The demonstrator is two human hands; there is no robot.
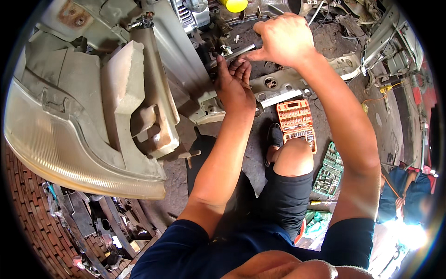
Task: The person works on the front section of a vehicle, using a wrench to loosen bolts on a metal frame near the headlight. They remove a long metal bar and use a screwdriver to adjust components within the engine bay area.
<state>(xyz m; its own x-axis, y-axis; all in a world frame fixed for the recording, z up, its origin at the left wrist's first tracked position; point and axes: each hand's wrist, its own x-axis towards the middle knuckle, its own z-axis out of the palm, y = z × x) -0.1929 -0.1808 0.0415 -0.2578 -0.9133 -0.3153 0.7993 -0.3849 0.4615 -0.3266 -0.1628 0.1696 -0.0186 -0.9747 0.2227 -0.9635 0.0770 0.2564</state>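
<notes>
My right hand is closed on the dark end of a silver bar-shaped tool inside a car's stripped front end. My left hand has its fingers curled at the tool's other end, among dark metal fittings; what its fingertips hold is partly hidden. Just below both hands runs a pale metal crossmember with holes. Left of them stand a grey body panel and a large cloudy headlamp. A yellow cap shows at the top.
An orange socket case and a green one lie open on the ground by my knee. Scrap metal lies at lower left. At right, another person in blue is beside a bright glare, near car parts.
</notes>
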